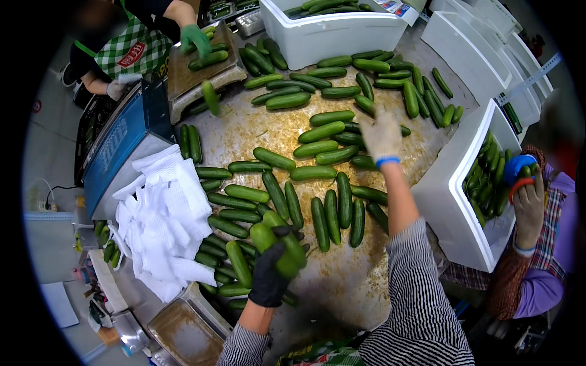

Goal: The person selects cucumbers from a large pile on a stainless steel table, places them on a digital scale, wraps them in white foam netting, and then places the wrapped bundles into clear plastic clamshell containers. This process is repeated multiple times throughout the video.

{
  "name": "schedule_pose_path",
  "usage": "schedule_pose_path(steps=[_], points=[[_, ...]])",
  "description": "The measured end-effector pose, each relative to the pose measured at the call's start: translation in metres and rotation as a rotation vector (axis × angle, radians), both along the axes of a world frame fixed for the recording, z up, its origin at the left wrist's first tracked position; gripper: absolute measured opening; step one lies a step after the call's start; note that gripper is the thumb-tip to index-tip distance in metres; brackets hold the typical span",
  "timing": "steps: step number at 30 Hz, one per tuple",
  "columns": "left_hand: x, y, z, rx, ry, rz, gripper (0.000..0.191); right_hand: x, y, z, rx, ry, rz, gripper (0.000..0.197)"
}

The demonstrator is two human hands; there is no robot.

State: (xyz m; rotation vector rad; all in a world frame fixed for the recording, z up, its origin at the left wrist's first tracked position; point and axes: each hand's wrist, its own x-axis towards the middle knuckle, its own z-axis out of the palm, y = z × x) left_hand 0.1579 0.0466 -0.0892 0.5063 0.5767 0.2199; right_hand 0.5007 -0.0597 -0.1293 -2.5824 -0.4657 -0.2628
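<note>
My left hand (270,274), in a black glove, is closed around a few cucumbers (289,254) above the near side of the metal table (339,279). My right hand (382,135) wears a pale knit glove with a blue wristband and reaches over the table's middle. Its fingers are blurred and reach the end of a cucumber (364,104); whether they grip it is unclear. Below it lies a group of green cucumbers (316,148), partly hidden by the hand. More cucumbers (339,208) lie side by side in front of me, and a pile (224,228) sits left of my left hand.
White foam netting sleeves (165,228) are heaped at left, above a weighing scale (187,325). A co-worker's green-gloved hand (194,41) is over another scale (206,68). Foam boxes (334,36) stand at the back. At right, another person's gloved hand (529,210) holds orange-handled scissors beside a foam box (451,196) of cucumbers.
</note>
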Motion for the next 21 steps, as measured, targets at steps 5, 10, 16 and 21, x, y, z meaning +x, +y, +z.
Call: schedule_pose_path(steps=[5, 10, 16, 21], points=[[-0.023, 0.002, 0.004, 0.019, 0.106, 0.000, 0.040, 0.080, -0.005, -0.027, -0.407, 0.168, -0.080, 0.057], [-0.046, -0.006, 0.004, -0.019, 0.166, 0.035, 0.039, 0.070, -0.020, -0.056, 0.092, 0.061, 0.052, 0.049], [-0.063, -0.016, 0.006, -0.033, 0.147, 0.035, 0.041, 0.044, -0.031, -0.044, 0.511, 0.290, 0.086, 0.050], [-0.068, -0.025, 0.011, -0.014, 0.165, 0.021, 0.045, 0.031, -0.023, -0.027, 0.855, 0.578, 0.122, 0.045]])
